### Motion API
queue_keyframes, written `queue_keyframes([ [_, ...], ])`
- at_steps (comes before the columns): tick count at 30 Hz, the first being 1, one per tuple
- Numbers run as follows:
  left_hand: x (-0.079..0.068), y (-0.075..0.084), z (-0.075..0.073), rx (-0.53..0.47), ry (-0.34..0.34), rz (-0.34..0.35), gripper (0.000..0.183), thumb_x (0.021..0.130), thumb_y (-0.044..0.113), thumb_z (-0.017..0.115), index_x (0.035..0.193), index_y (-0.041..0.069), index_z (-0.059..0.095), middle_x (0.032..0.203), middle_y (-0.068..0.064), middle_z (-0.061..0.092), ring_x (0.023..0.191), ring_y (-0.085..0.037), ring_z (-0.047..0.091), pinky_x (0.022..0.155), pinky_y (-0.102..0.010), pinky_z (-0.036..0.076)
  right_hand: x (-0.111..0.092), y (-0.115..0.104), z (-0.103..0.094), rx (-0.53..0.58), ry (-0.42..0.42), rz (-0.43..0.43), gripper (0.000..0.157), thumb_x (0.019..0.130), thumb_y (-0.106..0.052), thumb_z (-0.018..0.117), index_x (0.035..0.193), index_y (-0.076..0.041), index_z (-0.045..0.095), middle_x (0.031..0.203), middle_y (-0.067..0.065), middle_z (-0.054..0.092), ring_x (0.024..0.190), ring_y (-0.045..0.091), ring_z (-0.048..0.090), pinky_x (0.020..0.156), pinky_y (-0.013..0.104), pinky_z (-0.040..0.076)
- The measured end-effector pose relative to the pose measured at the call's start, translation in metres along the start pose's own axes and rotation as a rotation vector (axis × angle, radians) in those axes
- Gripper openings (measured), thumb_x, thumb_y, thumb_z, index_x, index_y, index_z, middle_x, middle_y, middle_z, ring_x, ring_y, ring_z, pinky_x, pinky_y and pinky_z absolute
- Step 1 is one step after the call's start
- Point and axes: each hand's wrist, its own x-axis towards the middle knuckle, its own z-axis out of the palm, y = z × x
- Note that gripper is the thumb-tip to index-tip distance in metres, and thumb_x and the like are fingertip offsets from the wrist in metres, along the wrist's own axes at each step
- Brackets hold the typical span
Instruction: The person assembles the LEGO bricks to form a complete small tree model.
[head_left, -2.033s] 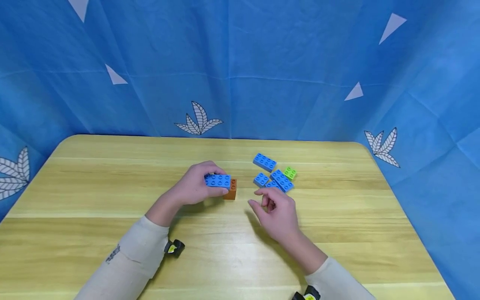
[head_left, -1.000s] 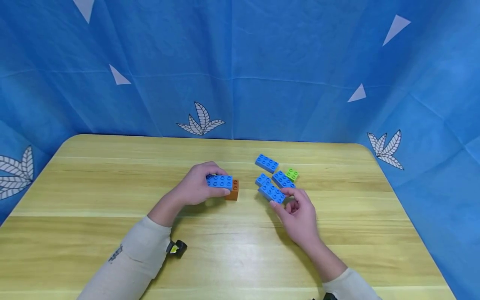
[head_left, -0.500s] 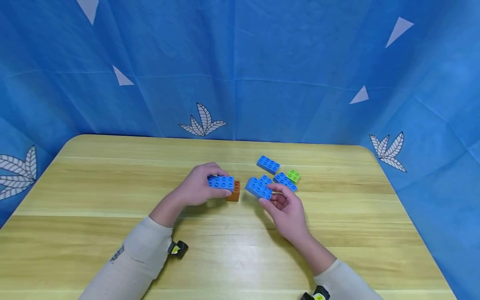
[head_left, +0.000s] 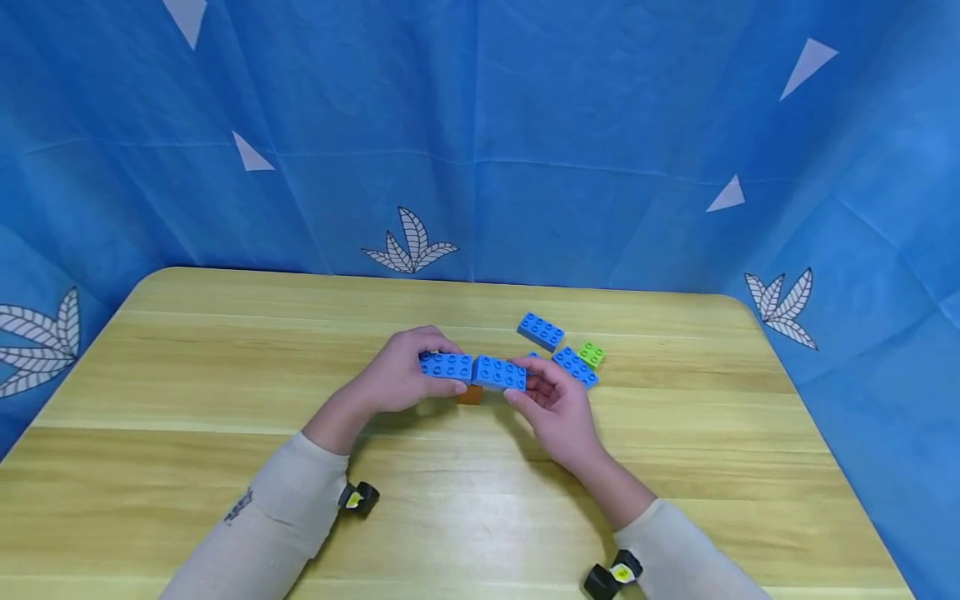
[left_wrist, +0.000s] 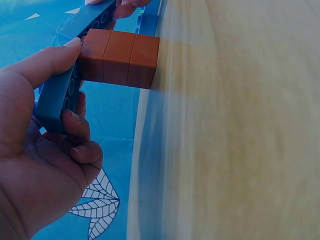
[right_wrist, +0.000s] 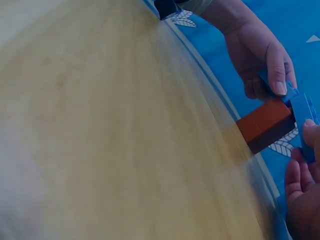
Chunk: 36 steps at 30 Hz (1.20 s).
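Note:
In the head view my left hand (head_left: 401,373) grips a blue eight-stud toy brick (head_left: 447,365) between thumb and fingers. This brick overhangs to the left from the top of a brown brick stack (head_left: 470,396). The left wrist view shows that stack (left_wrist: 117,57) as three brown bricks high, standing on the table. My right hand (head_left: 562,417) pinches a second blue brick (head_left: 498,374) by its right end. Its left end lies over the right part of the stack, right beside the first blue brick and slightly tilted.
Right of the stack lie a blue brick (head_left: 540,332), another blue brick (head_left: 576,368), a small green brick (head_left: 591,355) and a small blue brick (head_left: 535,357), partly hidden by my right hand. A blue curtain (head_left: 472,167) hangs behind the wooden table (head_left: 300,325).
My right hand took a blue brick from the loose group and carried it left to the top of the brown stack. The left hand has kept its hold on its brick.

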Motion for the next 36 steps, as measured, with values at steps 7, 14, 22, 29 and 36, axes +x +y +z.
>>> queue_keyframes([
  [7, 0.000, 0.002, 0.000, 0.008, 0.000, 0.003, 0.030, 0.082, 0.022, 0.085, 0.107, 0.014, 0.073, 0.102, 0.003, 0.063, 0.091, -0.021, 0.056, 0.077, -0.037, 0.051, 0.004, -0.002, 0.000, -0.018, -0.033, 0.002, 0.034, 0.090, 0.006, 0.070, 0.123, 0.001, 0.063, 0.102, 0.019, 0.061, 0.082, 0.028, 0.059, 0.068, 0.025, 0.053],
  [14, 0.000, 0.002, 0.003, -0.041, 0.003, 0.060, 0.042, 0.083, 0.022, 0.085, 0.121, 0.012, 0.070, 0.114, 0.000, 0.062, 0.101, -0.023, 0.055, 0.085, -0.039, 0.049, 0.010, -0.006, -0.002, -0.049, -0.073, -0.008, 0.033, 0.090, 0.006, 0.070, 0.122, 0.000, 0.064, 0.095, 0.017, 0.061, 0.076, 0.028, 0.056, 0.062, 0.023, 0.048],
  [22, 0.003, 0.003, 0.009, -0.084, 0.033, 0.110, 0.035, 0.086, 0.029, 0.082, 0.117, 0.015, 0.073, 0.114, 0.001, 0.063, 0.103, -0.020, 0.056, 0.087, -0.041, 0.048, 0.017, -0.013, -0.004, -0.146, -0.095, 0.004, 0.034, 0.089, 0.006, 0.071, 0.123, 0.001, 0.064, 0.091, 0.017, 0.059, 0.068, 0.028, 0.053, 0.057, 0.023, 0.045],
  [29, 0.006, 0.003, 0.011, -0.034, 0.043, 0.128, 0.030, 0.086, 0.027, 0.081, 0.113, 0.016, 0.073, 0.107, 0.004, 0.064, 0.097, -0.019, 0.056, 0.083, -0.039, 0.049, 0.017, -0.043, -0.001, -0.205, -0.115, 0.058, 0.032, 0.089, 0.008, 0.070, 0.121, 0.006, 0.064, 0.089, 0.020, 0.058, 0.067, 0.031, 0.052, 0.057, 0.023, 0.045],
  [36, 0.006, 0.007, 0.008, 0.087, 0.048, 0.201, 0.030, 0.085, 0.025, 0.082, 0.112, 0.015, 0.073, 0.101, 0.006, 0.063, 0.087, -0.016, 0.055, 0.073, -0.037, 0.048, 0.016, -0.057, 0.000, -0.244, -0.132, 0.032, 0.031, 0.088, 0.008, 0.071, 0.119, 0.007, 0.064, 0.086, 0.019, 0.056, 0.064, 0.027, 0.052, 0.057, 0.025, 0.044],
])
